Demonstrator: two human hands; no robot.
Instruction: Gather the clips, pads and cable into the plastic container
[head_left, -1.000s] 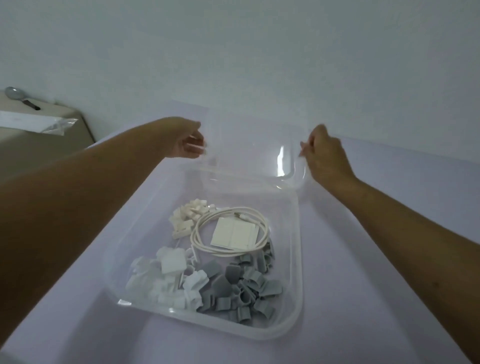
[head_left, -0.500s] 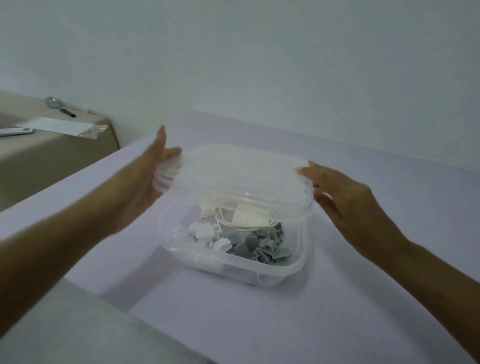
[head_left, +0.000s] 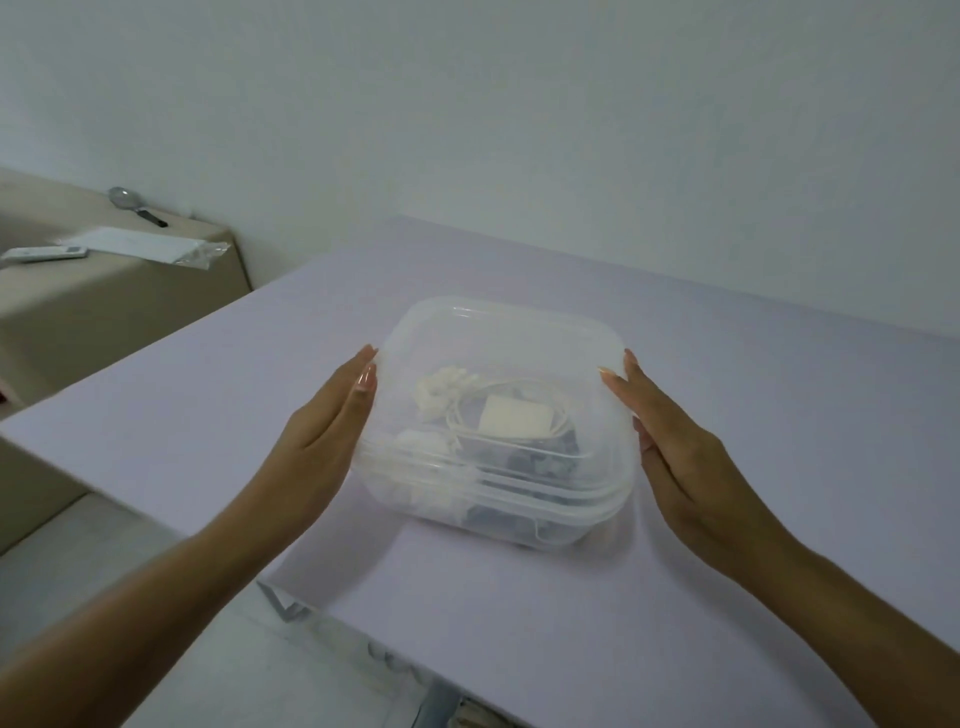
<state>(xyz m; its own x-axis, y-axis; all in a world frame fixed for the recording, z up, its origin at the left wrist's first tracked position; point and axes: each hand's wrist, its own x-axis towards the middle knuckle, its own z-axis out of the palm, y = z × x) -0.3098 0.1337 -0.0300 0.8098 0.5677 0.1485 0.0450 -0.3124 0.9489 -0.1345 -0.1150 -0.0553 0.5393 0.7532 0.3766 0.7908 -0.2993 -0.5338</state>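
Note:
A clear plastic container stands on the lilac table with its translucent lid lying on top. Through the lid I make out a coiled white cable, a white pad, white clips and grey clips. My left hand lies flat against the container's left side, fingers straight. My right hand lies flat against the right side, fingers straight, fingertips at the lid's edge.
The lilac table runs back to a pale wall. At the left is a beige surface with a spoon, a plastic sleeve and a white remote. The table's near edge sits close below the container.
The lid, held up behind the open container a second ago, now lies on top of it. Both hands went from pinching the lid to lying flat against the container's sides.

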